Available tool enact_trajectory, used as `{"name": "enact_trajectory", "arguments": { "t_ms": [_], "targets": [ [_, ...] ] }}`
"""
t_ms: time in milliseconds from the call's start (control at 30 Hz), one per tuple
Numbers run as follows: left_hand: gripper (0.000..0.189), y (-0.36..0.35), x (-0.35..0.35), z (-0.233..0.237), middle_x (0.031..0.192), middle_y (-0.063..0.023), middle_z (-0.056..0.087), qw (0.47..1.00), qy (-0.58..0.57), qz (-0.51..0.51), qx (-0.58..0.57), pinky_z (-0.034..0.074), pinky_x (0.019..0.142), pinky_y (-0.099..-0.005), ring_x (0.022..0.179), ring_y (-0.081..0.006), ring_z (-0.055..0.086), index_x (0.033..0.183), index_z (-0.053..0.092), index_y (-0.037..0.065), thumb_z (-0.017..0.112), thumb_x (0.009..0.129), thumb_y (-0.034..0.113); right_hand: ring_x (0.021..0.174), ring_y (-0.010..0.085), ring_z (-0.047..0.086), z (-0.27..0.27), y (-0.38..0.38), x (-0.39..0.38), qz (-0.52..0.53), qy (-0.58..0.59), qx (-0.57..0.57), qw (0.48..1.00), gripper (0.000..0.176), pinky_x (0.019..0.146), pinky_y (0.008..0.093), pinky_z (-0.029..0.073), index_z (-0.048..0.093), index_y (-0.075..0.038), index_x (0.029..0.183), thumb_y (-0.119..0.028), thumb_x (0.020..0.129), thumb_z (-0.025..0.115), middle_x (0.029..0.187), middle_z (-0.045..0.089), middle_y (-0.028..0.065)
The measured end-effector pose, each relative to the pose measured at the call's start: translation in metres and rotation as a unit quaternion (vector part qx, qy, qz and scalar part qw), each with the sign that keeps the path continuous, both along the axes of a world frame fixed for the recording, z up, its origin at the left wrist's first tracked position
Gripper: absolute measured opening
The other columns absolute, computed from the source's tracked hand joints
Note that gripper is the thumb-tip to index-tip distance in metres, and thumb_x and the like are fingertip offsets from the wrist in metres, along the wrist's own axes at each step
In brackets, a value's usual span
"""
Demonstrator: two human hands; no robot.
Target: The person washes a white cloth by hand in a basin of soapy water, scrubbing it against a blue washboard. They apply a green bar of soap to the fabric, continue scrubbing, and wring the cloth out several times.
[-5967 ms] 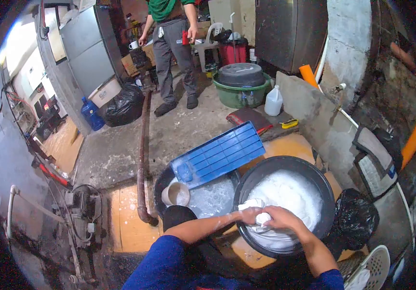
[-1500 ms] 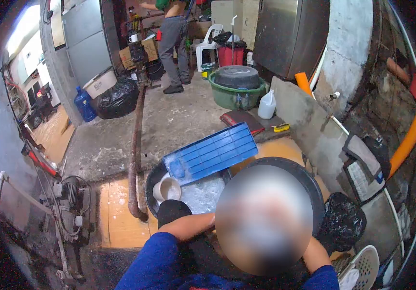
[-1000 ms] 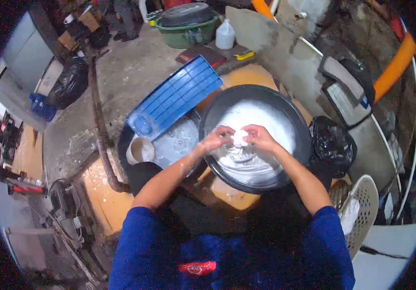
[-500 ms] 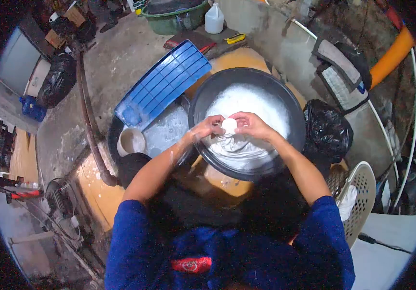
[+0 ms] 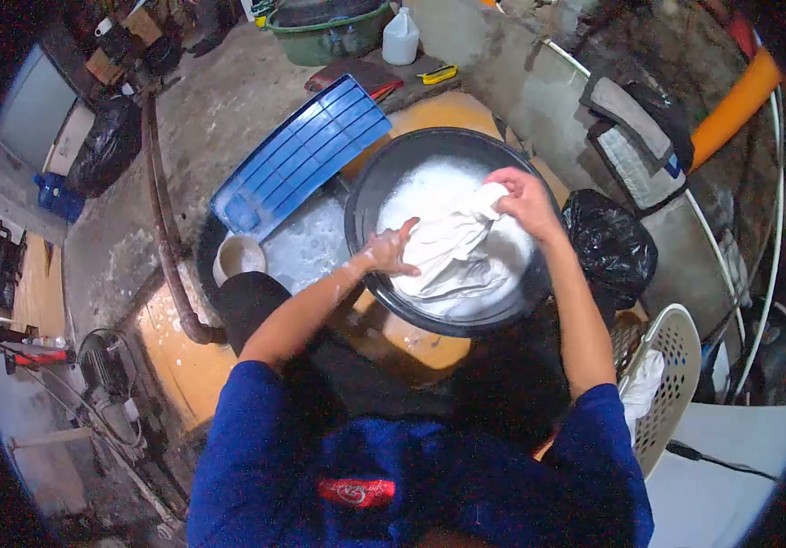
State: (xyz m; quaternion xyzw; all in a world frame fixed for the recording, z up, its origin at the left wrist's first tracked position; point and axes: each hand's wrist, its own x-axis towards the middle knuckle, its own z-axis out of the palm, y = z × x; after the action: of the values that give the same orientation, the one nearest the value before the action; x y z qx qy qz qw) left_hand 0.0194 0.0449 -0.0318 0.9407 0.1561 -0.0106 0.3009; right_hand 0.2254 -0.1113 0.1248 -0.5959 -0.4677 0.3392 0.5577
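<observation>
A wet white cloth (image 5: 448, 242) lies bunched and creased in a round black basin (image 5: 466, 325), with white suds (image 5: 425, 187) around it. My right hand (image 5: 525, 203) is closed on a raised, bunched part of the cloth at the basin's right side. At the left, my left hand (image 5: 389, 250) has its fingers and thumb spread against the cloth's edge. Wet foam streaks that wrist.
A blue crate (image 5: 306, 151) leans over a second tub of soapy water (image 5: 306, 242), where a white bowl (image 5: 240, 259) sits. Right of the basin are a black plastic bag (image 5: 607, 247) and a beige perforated basket (image 5: 676, 365). A white jug (image 5: 400, 38) stands behind.
My hands were together over a rounded white bunch at the basin's middle. They are now apart: the right went right and up with the cloth, the left moved left and its fingers spread.
</observation>
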Motion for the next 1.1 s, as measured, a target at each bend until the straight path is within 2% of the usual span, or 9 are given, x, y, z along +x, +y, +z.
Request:
{"name": "enact_trajectory", "arguments": {
  "t_ms": [200,267,367,567,667,733,833,1000,1100],
  "targets": [
    [0.096,-0.123,0.027,0.007,0.099,-0.0272,0.049,0.998,-0.053,-0.021,-0.022,0.037,0.084,-0.0449,0.098,-0.0406,0.045,0.126,0.027,0.0,0.068,0.058,0.054,0.061,0.0055,0.051,0.039,-0.059,0.037,-0.177,0.01,-0.019,0.984,0.029,0.051,0.0173,0.038,0.057,-0.003,0.092,-0.006,0.064,0.053,0.075,0.058,-0.0011],
    [0.102,-0.146,0.034,0.015,0.109,-0.0278,0.041,0.995,-0.073,-0.068,-0.001,0.033,0.09,-0.044,0.101,-0.0407,0.041,0.121,0.026,-0.01,0.073,0.054,0.05,0.069,0.0116,0.055,0.044,-0.076,0.044,-0.2,0.016,-0.017,0.98,0.026,0.064,0.0218,0.043,0.057,0.003,0.091,-0.002,0.065,0.054,0.078,0.06,0.0052],
    [0.092,-0.148,0.058,-0.049,0.105,-0.0251,0.044,0.983,-0.145,-0.014,-0.112,0.038,0.084,-0.0438,0.098,-0.0413,0.042,0.117,0.032,-0.007,0.075,0.053,0.043,0.069,0.0118,0.055,0.045,-0.09,0.041,-0.223,-0.004,-0.036,0.974,0.026,0.065,0.0223,0.043,0.057,0.004,0.091,-0.002,0.065,0.054,0.078,0.06,0.0057],
    [0.082,-0.133,0.059,-0.06,0.107,-0.0253,0.05,0.998,-0.036,-0.016,-0.048,0.038,0.088,-0.0413,0.101,-0.0359,0.048,0.122,0.033,-0.001,0.069,0.061,0.038,0.067,0.0118,0.054,0.038,-0.104,0.053,-0.267,-0.001,-0.043,0.963,0.024,0.063,0.0232,0.042,0.059,0.003,0.086,-0.006,0.065,0.057,0.076,0.06,0.0054],
    [0.075,-0.104,0.061,-0.019,0.115,-0.0208,0.048,0.994,0.002,0.111,0.004,0.037,0.091,-0.0398,0.107,-0.0343,0.046,0.124,0.037,0.004,0.065,0.064,0.04,0.059,0.0085,0.05,0.037,-0.106,0.062,-0.312,0.006,-0.013,0.95,0.023,0.052,0.0209,0.038,0.06,0.001,0.086,-0.008,0.065,0.057,0.073,0.058,0.0028],
    [0.056,-0.075,0.063,0.022,0.096,-0.0197,0.059,0.979,-0.125,0.161,-0.028,0.045,0.08,-0.0376,0.092,-0.0315,0.057,0.11,0.052,0.003,0.063,0.065,0.035,0.051,0.0045,0.044,0.037,-0.108,0.068,-0.354,0.007,0.012,0.935,0.023,0.043,0.0188,0.03,0.06,-0.001,0.087,-0.011,0.067,0.055,0.067,0.055,-0.0009],
    [0.046,-0.036,0.071,0.07,0.087,-0.0167,0.062,0.96,-0.253,0.074,-0.096,0.047,0.069,-0.0362,0.082,-0.0283,0.06,0.101,0.057,0.007,0.064,0.062,0.03,0.051,0.0042,0.046,0.043,-0.111,0.074,-0.375,0.071,0.085,0.92,0.024,0.04,0.0174,0.029,0.06,-0.001,0.09,-0.006,0.067,0.057,0.07,0.057,0.0],
    [0.079,-0.017,0.077,0.046,0.11,-0.0223,0.053,0.984,-0.034,0.145,-0.094,0.041,0.086,-0.033,0.1,-0.0269,0.053,0.116,0.042,-0.009,0.062,0.068,0.05,0.052,0.0049,0.046,0.044,-0.111,0.088,-0.407,0.079,0.144,0.899,0.025,0.039,0.0174,0.028,0.059,0.001,0.09,-0.008,0.067,0.058,0.069,0.055,0.0005],
    [0.086,-0.037,0.065,0.002,0.108,-0.0203,0.054,0.997,0.053,-0.054,-0.033,0.041,0.087,-0.0345,0.097,-0.0278,0.054,0.118,0.043,-0.005,0.062,0.064,0.058,0.054,0.0059,0.048,0.044,-0.118,0.089,-0.43,0.088,0.119,0.891,0.026,0.041,0.0183,0.03,0.059,0.002,0.09,-0.008,0.065,0.058,0.07,0.056,0.0014]
  ]
}}
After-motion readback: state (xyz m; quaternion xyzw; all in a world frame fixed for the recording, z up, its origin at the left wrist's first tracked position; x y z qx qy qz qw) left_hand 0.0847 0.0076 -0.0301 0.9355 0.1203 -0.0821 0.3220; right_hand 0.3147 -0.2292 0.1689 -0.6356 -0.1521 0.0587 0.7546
